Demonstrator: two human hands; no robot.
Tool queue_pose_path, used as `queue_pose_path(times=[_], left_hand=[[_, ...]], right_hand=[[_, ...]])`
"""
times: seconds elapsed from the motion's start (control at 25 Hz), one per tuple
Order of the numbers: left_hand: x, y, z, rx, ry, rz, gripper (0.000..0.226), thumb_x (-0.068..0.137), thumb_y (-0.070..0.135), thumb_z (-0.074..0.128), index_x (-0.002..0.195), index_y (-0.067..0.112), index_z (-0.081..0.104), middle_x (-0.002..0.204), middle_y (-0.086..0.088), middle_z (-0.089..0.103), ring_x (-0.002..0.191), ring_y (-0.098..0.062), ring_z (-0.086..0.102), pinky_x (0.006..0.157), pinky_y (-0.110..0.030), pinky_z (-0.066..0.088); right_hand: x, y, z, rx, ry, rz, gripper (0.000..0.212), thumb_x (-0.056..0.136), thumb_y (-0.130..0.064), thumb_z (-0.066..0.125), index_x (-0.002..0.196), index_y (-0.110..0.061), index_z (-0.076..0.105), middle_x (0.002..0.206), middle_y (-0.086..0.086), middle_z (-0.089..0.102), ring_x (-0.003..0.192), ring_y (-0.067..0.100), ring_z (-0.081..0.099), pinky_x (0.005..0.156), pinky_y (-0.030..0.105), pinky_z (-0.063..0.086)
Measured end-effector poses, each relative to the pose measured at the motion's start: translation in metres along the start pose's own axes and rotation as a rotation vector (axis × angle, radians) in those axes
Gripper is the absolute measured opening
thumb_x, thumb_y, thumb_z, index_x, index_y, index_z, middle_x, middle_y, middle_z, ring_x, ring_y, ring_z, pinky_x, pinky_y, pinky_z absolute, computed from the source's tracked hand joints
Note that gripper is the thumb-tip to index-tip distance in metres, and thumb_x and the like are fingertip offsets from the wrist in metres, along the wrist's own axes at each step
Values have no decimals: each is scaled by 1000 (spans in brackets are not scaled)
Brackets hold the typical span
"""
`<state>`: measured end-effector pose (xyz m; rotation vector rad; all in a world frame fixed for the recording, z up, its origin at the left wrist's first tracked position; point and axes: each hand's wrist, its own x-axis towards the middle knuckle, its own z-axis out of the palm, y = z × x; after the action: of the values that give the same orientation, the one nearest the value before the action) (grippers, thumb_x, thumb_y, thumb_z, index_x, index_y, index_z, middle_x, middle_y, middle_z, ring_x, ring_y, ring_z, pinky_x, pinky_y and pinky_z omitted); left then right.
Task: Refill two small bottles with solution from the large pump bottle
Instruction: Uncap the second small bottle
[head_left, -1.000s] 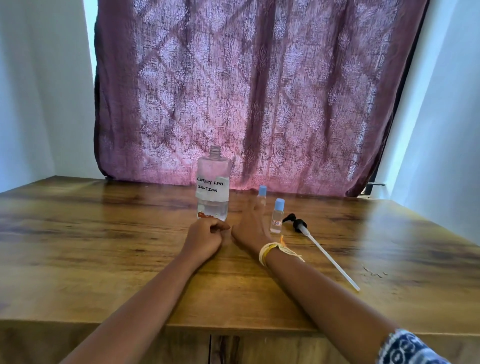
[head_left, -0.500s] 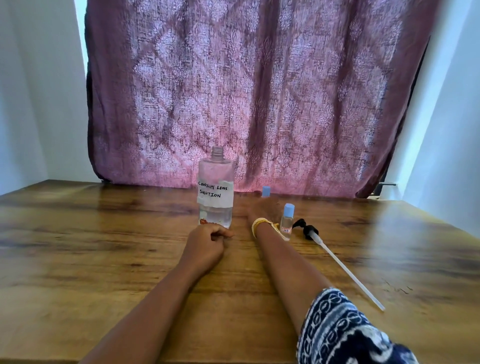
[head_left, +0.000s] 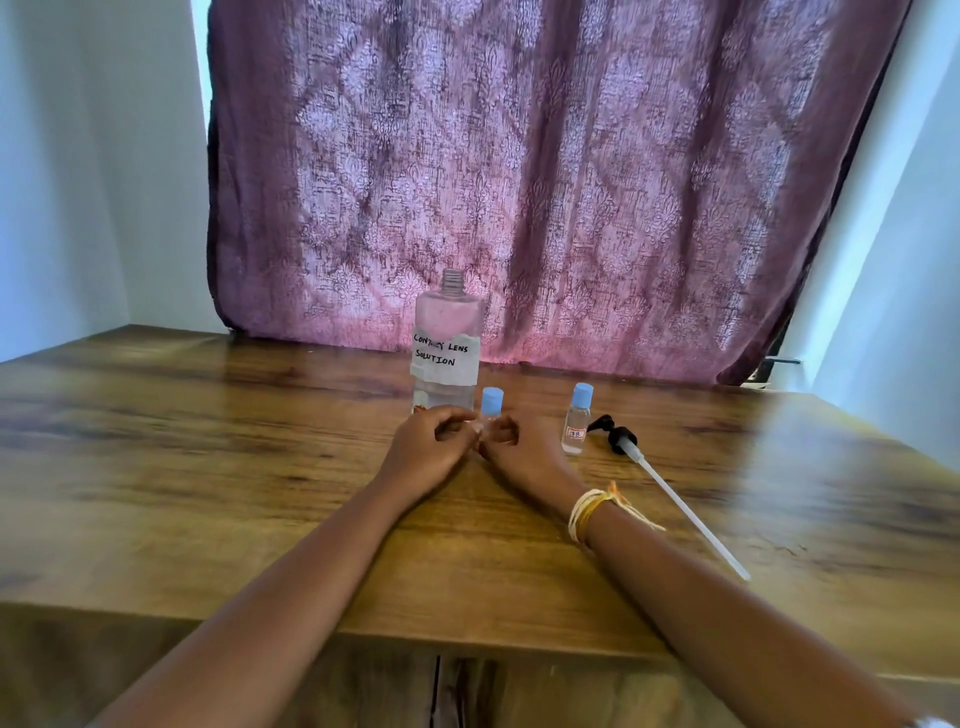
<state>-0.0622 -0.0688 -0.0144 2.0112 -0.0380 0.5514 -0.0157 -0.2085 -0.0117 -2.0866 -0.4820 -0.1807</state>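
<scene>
The large clear bottle (head_left: 447, 353), labelled "contact lens solution", stands uncapped at the middle of the wooden table (head_left: 208, 467). Just in front of it stands a small bottle with a blue cap (head_left: 491, 402), between my two hands. My right hand (head_left: 522, 449) curls round its body from the right, and my left hand (head_left: 428, 449) pinches it from the left with thumb and forefinger. Most of that bottle's body is hidden by my fingers. A second small blue-capped bottle (head_left: 576, 421) stands free to the right. The black pump head (head_left: 618, 439) with its long white tube lies beyond it.
A purple patterned curtain (head_left: 519, 182) hangs behind the table's far edge. White walls close in on both sides. The table's front edge runs just below my forearms.
My right hand reached to the farther small bottle and drew it forward, in front of the large bottle. My left hand, a fist on the table before, has come up to it.
</scene>
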Motion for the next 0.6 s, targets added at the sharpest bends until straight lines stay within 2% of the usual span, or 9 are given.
queue_pose_path(times=[0.04, 0.12, 0.24, 0.32, 0.36, 0.44, 0.52, 0.6], left_hand=[[-1, 0, 0, -17, -19, 7, 22, 85, 26, 70, 106, 19, 72, 100, 3, 74, 92, -11, 69, 89, -28, 53], [-1, -1, 0, -33, -30, 8, 27, 83, 29, 71, 108, 18, 72, 102, 3, 75, 93, -10, 70, 90, -30, 54], [-2, 0, -2, -69, -41, 1, 30, 82, 28, 74, 109, 15, 72, 98, 1, 76, 85, -12, 71, 85, -32, 56], [-2, 1, -1, -57, -31, 10, 28, 79, 26, 76, 105, 15, 73, 93, 1, 76, 82, -13, 71, 83, -32, 56], [-2, 0, -1, -46, -23, 16, 30, 78, 28, 78, 104, 14, 74, 92, 1, 76, 84, -14, 71, 82, -31, 55], [-2, 0, 0, -38, -23, 19, 33, 74, 31, 80, 102, 13, 75, 91, 0, 77, 86, -13, 71, 80, -28, 55], [-4, 2, 0, -1, -34, 26, 33, 71, 33, 83, 97, 14, 75, 85, 2, 76, 79, -8, 70, 73, -18, 53], [-8, 6, 1, 48, -46, 53, 29, 68, 30, 85, 90, 16, 73, 77, 5, 72, 68, -4, 65, 62, -9, 48]], right_hand=[[-2, 1, -2, 36, -33, -34, 3, 83, -15, 68, 86, -14, 68, 81, -1, 71, 76, 10, 65, 69, 23, 50], [-3, 1, -8, 93, -95, -67, 16, 82, -13, 72, 98, -10, 72, 91, 4, 75, 83, 11, 68, 76, 25, 53], [-6, -2, -16, 197, -207, -78, 24, 76, -8, 78, 100, -8, 74, 91, 5, 76, 79, 6, 68, 73, 19, 54], [-7, -7, -22, 181, -255, -71, 28, 76, 2, 74, 102, -6, 72, 86, 2, 73, 73, 6, 66, 67, 16, 53], [-6, -9, -25, 144, -245, -71, 29, 78, 5, 70, 105, -4, 70, 84, 2, 70, 73, 8, 64, 65, 15, 52], [-1, -12, -31, 118, -103, -80, 26, 82, 4, 63, 107, -1, 66, 87, 3, 65, 79, 12, 60, 68, 16, 49], [2, -14, -35, 230, 39, -127, 21, 83, -4, 68, 104, -3, 68, 92, 6, 68, 84, 12, 62, 74, 20, 51], [-2, -18, -33, 303, 47, -147, 26, 78, -14, 78, 100, -5, 70, 92, 9, 72, 81, 11, 65, 75, 23, 55]])
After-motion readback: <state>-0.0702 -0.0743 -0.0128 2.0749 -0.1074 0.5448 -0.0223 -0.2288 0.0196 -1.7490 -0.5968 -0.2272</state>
